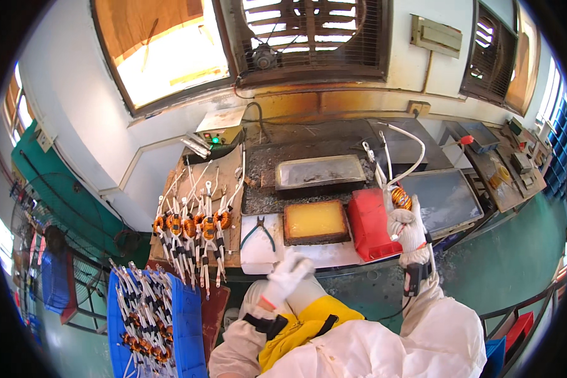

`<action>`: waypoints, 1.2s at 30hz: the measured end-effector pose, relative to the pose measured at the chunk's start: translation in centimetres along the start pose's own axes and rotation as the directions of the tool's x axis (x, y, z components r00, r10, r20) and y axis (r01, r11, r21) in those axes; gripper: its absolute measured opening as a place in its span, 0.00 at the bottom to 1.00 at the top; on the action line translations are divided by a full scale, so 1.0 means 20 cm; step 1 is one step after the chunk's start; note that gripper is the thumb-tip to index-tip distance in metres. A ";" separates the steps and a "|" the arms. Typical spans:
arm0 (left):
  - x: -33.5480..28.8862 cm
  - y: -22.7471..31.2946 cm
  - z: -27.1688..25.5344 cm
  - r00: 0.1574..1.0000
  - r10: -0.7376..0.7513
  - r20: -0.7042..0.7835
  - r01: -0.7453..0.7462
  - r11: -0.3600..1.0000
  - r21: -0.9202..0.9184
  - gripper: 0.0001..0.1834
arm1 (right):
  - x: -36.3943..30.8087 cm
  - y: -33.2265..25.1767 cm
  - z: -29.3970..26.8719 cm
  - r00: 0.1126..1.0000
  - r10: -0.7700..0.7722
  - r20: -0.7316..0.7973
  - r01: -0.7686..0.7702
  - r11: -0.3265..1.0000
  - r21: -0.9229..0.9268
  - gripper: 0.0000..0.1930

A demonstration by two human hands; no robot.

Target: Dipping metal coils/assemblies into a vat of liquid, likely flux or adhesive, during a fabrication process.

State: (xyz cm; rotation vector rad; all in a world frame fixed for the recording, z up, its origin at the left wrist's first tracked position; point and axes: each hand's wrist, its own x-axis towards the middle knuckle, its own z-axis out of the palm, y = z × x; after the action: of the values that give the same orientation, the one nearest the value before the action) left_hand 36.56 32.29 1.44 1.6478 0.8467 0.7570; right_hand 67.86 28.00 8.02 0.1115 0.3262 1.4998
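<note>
My right hand (412, 232), in a white glove, is closed around the lower part of a copper-wound ring coil (400, 198). White cable leads rise from the coil; one arcs over toward the right, and metal lugs show at some ends. The hand is just right of a red bin (368, 222). My left hand (288, 274), also gloved, hovers above my lap at the table's front edge; its fingers are blurred. Just beyond it lie cutting pliers (258, 234), handles spread, beside a square pan of yellow material (315, 220).
Behind the yellow pan sits a rectangular metal pot (320, 172) with a silvery surface. A grey tray (444, 200) is at right. Several finished-looking coils (190, 227) lie on the board at left, above a blue crate (190, 327) of more coils. A control box (222, 133) shows a green light.
</note>
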 end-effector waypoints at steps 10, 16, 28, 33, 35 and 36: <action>0.28 0.24 0.66 0.883 -0.032 0.469 0.034 0.999 0.004 0.22 | -0.30 0.10 -0.09 0.955 0.151 0.254 -0.203 0.960 0.192 0.30; 0.37 0.08 0.88 0.832 0.253 0.493 -0.371 0.915 0.157 0.21 | -0.34 0.16 -0.17 0.970 0.124 0.211 -0.180 0.946 0.271 0.25; 0.37 0.22 0.96 0.821 0.364 0.440 -0.065 0.824 -0.562 0.17 | -0.36 0.15 -0.30 0.987 -0.026 0.157 -0.006 0.980 0.201 0.16; 0.39 0.21 0.90 0.687 0.669 0.282 -0.597 0.742 -0.306 0.15 | -0.40 0.26 -0.16 0.963 0.136 0.235 -0.237 0.842 0.485 0.14; 0.37 0.19 0.90 0.836 0.440 0.328 -0.316 0.874 -0.368 0.12 | -0.42 0.26 -0.14 0.985 0.139 0.105 -0.170 0.900 0.402 0.16; 0.38 0.16 0.91 0.835 0.440 0.329 -0.316 0.874 -0.368 0.12 | -0.43 0.27 -0.11 0.985 0.137 0.105 -0.168 0.900 0.402 0.16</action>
State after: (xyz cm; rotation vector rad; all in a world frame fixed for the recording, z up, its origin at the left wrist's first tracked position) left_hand 56.27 28.58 1.09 1.6313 0.0896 0.7347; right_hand 61.78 19.62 8.57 0.5389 0.5814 1.5589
